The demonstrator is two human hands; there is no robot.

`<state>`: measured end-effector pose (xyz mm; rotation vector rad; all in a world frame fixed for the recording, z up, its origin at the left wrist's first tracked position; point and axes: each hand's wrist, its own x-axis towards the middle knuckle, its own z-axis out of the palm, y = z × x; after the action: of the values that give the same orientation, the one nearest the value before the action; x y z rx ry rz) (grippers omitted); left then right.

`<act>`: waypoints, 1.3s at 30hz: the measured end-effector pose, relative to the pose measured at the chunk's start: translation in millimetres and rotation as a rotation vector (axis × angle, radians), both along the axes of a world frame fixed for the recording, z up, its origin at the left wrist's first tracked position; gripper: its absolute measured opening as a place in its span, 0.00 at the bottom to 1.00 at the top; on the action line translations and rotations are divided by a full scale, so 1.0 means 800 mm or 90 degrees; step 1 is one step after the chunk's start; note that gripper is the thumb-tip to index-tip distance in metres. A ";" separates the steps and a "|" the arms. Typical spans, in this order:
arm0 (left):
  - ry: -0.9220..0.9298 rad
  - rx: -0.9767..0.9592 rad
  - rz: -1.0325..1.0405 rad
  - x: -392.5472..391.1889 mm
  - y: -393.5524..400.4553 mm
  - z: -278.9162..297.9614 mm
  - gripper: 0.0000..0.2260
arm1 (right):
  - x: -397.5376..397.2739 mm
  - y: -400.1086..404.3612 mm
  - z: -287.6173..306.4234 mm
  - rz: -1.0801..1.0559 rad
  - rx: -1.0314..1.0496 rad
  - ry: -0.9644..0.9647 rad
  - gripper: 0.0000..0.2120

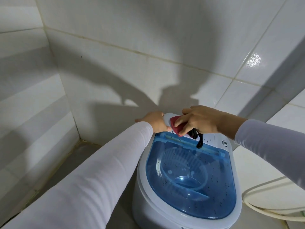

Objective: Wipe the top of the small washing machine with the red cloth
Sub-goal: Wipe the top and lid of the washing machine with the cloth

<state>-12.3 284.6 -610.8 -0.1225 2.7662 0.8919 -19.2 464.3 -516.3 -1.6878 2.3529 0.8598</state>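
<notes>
The small white washing machine stands in a tiled corner, with a see-through blue lid speckled with dark spots. My right hand presses the folded red cloth onto the white control panel at the far end of the top. My left hand grips the far left corner of the machine. A black cord hangs from under my right hand onto the lid. A round knob sits at the panel's right end.
White tiled walls close in on the left and behind the machine. A cream hose curves over the floor at the right. The grey floor lies to the left of the machine.
</notes>
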 end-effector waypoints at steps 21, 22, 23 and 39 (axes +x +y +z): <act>0.000 -0.006 0.002 0.007 0.002 0.009 0.27 | -0.020 -0.001 0.012 -0.173 -0.018 0.064 0.21; 0.000 -0.005 0.003 0.008 0.002 0.009 0.27 | -0.022 0.000 0.012 -0.179 -0.020 0.069 0.22; -0.001 -0.006 0.003 0.009 0.002 0.009 0.28 | -0.025 0.002 0.011 -0.188 -0.024 0.069 0.23; -0.006 -0.007 0.001 0.011 0.002 0.012 0.26 | -0.039 0.028 -0.001 -0.355 -0.077 0.014 0.23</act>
<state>-3.5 286.3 -600.8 -0.1304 2.7630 0.8752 -50.6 486.4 -516.8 -0.9540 2.7201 0.6393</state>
